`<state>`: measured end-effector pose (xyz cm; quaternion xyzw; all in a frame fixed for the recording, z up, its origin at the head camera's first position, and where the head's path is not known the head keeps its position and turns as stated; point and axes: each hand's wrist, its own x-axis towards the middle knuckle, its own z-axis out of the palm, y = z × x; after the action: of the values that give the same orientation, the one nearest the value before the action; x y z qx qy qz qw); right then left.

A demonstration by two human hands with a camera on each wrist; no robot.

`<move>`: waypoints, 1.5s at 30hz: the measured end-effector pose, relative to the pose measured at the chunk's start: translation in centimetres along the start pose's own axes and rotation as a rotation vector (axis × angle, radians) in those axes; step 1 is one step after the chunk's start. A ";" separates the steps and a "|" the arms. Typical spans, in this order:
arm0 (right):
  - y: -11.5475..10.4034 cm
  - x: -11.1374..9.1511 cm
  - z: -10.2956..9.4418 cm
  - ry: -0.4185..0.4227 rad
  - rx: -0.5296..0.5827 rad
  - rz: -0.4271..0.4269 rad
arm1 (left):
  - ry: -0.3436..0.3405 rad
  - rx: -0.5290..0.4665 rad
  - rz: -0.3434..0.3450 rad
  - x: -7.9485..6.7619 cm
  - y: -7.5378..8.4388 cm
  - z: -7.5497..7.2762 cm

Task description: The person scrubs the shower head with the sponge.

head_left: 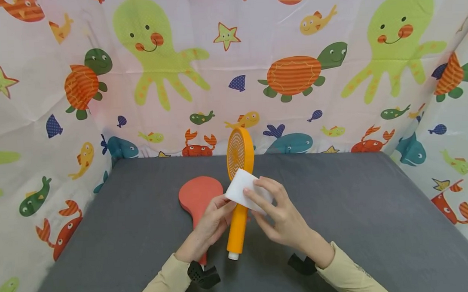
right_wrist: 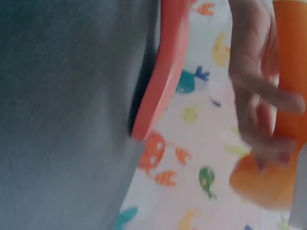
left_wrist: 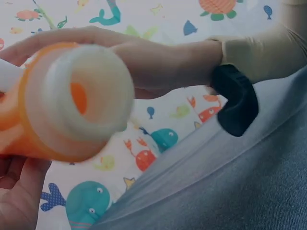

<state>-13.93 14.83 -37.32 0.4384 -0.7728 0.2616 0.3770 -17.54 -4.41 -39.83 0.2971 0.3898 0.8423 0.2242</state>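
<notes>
My left hand (head_left: pixel 215 224) grips an orange paddle (head_left: pixel 237 227) by its handle, just below the perforated round head; it is tilted upright above the table. My right hand (head_left: pixel 280 213) holds a white, soft-looking block, perhaps a sponge (head_left: pixel 239 186), against the paddle where head and handle meet. In the left wrist view the paddle's hollow white handle end (left_wrist: pixel 120 96) faces the camera. The right wrist view shows the left hand's fingers (right_wrist: pixel 273 96) bent round the orange handle (right_wrist: pixel 292 62). A second paddle, red (head_left: pixel 201 192), lies behind the left hand.
Dark grey cloth covers the table (head_left: pixel 144 235). White curtains (head_left: pixel 199 31) printed with sea animals hang behind it and on both sides. Each wrist wears a black band (head_left: pixel 203 276) over a cream sleeve.
</notes>
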 end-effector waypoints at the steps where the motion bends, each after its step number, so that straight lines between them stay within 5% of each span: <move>1: -0.1 0.0 0.1 -0.002 -0.002 0.001 | 0.002 0.003 0.000 0.0 0.0 0.1; 6: -2.0 -1.1 0.5 -0.146 0.026 -0.083 | 0.010 0.025 0.039 -0.1 0.5 0.8; 11: -3.0 -2.3 0.9 -0.273 0.058 -0.188 | 0.014 -0.032 -0.007 -0.1 1.0 1.3; 17: -2.2 -1.8 1.1 -0.161 0.039 -0.165 | 0.016 0.035 -0.014 -0.3 1.3 1.8; 24: 0.6 1.0 0.2 0.078 -0.010 0.054 | -0.056 0.018 -0.067 -0.1 -0.1 1.2; 31: 0.3 0.7 0.3 0.011 0.011 0.135 | -0.051 0.052 -0.090 -0.2 -0.1 1.1; 36: -1.9 -1.5 1.0 -0.088 0.035 0.064 | 0.053 0.072 -0.059 -0.3 0.7 1.0; 41: -2.8 -2.3 1.1 -0.192 0.048 -0.048 | -0.010 0.005 -0.045 -0.1 1.3 1.1; 45: -1.1 -1.0 0.8 -0.152 0.028 0.008 | 0.030 -0.005 -0.029 -0.2 1.0 1.0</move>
<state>-12.90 14.19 -38.52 0.4591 -0.7973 0.2399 0.3100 -16.83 -4.60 -38.62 0.2784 0.3951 0.8444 0.2311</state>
